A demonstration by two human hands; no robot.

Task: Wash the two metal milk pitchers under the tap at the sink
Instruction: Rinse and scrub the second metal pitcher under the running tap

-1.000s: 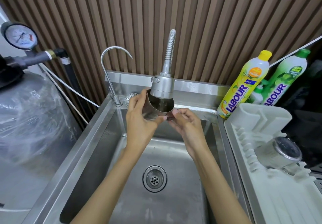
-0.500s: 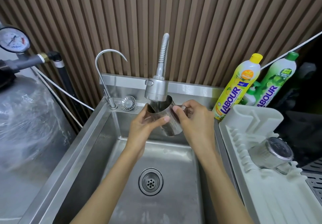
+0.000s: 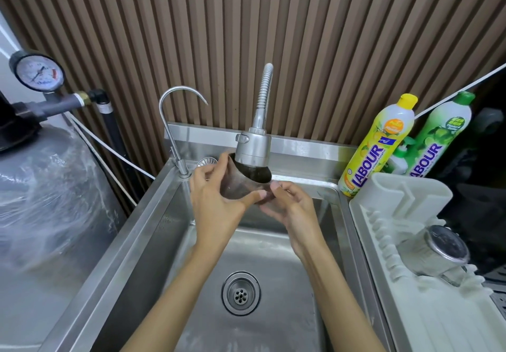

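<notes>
Fingers of left hand (image 3: pixel 216 206) and right hand (image 3: pixel 294 210) grip a pitcher (image 3: pixel 236 186) under the tap (image 3: pixel 253 147); second pitcher (image 3: pixel 435 251) lies in the rack (image 3: pixel 416 313).

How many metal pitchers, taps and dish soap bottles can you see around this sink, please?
Metal pitchers: 2 (held pitcher, racked pitcher)
Taps: 2 (spray tap, gooseneck tap)
Dish soap bottles: 2 (yellow bottle, green bottle)
Total: 6
</notes>
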